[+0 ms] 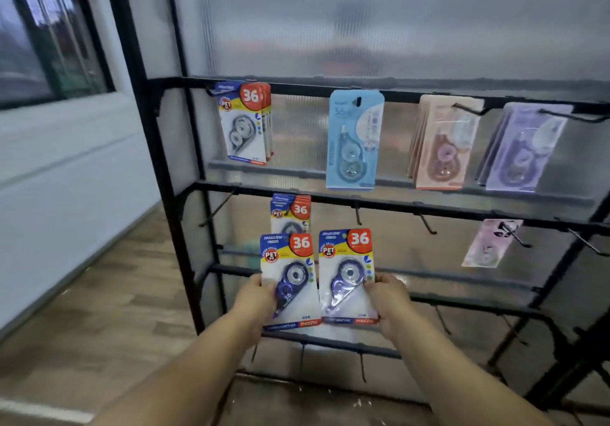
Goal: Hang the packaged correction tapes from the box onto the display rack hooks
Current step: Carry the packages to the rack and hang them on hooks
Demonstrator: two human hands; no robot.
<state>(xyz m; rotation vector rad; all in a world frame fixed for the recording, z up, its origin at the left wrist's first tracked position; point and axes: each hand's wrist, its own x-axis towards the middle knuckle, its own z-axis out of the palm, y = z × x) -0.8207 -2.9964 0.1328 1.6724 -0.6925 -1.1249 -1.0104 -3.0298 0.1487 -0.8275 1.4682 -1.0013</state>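
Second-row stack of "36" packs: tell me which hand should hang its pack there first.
Left, probably. The left hand holds its pack directly below the second-row stack; the right hand holds its pack further right, off that hook's line.

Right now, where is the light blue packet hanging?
In the head view the light blue packet hangs alone on the rack's top bar, near the middle, between the stack of red "36" packs on its left and the pink packs on its right.

Two bare forearms, left hand (255, 300), right hand (391, 303), seemingly no sleeves
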